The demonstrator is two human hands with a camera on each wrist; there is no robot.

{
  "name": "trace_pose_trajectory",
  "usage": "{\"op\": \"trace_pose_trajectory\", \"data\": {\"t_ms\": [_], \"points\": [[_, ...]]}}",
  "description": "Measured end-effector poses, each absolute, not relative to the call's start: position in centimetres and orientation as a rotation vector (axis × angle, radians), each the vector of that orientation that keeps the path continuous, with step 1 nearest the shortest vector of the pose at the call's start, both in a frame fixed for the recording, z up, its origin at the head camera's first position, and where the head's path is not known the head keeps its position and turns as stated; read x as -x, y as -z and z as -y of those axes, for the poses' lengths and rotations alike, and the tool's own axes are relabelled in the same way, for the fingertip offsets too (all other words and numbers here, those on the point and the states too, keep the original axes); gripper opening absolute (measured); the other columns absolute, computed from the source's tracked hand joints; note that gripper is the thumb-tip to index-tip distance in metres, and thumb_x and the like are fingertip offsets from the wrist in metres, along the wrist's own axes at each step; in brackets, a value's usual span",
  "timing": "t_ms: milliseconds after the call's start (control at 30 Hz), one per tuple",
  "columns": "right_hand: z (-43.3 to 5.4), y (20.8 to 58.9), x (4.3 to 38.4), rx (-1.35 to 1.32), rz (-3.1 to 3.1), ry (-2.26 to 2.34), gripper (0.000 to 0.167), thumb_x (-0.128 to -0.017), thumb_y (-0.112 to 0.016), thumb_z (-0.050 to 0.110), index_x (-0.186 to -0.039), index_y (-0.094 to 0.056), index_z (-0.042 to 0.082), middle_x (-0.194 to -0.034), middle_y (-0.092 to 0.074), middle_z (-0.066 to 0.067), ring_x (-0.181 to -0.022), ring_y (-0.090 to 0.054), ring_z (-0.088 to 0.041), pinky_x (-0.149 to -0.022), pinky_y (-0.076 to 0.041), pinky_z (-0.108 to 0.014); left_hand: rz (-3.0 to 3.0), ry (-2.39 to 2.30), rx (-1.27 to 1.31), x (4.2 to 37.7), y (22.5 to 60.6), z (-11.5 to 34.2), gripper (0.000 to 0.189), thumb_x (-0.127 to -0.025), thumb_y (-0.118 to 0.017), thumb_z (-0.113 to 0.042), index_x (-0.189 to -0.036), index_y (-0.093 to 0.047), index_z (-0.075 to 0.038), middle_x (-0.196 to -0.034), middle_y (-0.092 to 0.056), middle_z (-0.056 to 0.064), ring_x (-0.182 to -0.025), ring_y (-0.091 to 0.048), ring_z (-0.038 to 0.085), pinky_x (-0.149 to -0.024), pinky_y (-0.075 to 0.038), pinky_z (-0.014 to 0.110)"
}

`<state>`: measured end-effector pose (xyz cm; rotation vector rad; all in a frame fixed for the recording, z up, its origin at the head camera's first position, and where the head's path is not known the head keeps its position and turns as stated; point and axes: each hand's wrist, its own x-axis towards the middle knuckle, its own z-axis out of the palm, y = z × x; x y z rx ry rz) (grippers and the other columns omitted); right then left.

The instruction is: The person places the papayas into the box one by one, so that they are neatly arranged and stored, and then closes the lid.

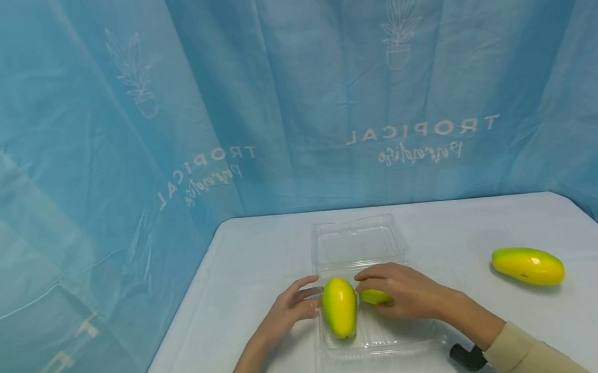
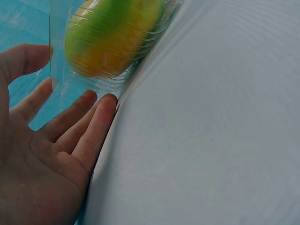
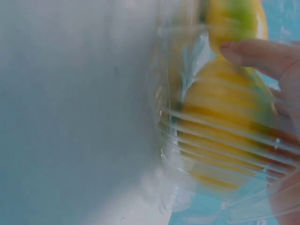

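A clear plastic clamshell container [image 1: 374,340] lies on the table with its lid [image 1: 356,243] folded back. In its left half rests a glossy yellow-green papaya [image 1: 340,309], lengthwise. My right hand [image 1: 404,292] grips a second papaya [image 1: 375,296] in the right half, fingers curved over it and hiding most of it. The right wrist view shows this papaya [image 3: 220,122] through the ribbed container wall, thumb against its upper end. My left hand [image 1: 290,307] is at the container's left side, fingers spread and slightly bent, fingertips [image 2: 108,99] right at the wall.
A third papaya [image 1: 528,266] lies on the white-covered table [image 1: 455,227] to the right, away from both hands. Blue printed curtains [image 1: 291,93] hang behind and along the left side of the table.
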<state>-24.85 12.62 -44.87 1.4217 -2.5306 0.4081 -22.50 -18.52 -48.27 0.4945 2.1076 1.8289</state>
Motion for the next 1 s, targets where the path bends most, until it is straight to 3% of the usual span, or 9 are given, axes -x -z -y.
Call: {"op": "trace_pose_trajectory", "data": {"t_ms": [1000], "points": [[-13.51,44.74,24.51,-1.396,2.478,-0.395,0.045,-0.078,-0.078,0.037,-0.120,-0.065,0.026,-0.133,-0.054,0.005,-0.122,-0.048,-0.016,-0.098,-0.040,-0.043,-2.112,-1.827,-0.479,22.42,48.23,18.54,0.053,-0.098,-0.057,-0.024,-0.147,-0.038,-0.018,-0.141,-0.047,0.011,-0.119,-0.055,0.024,-0.091,-0.050,0.038]]}}
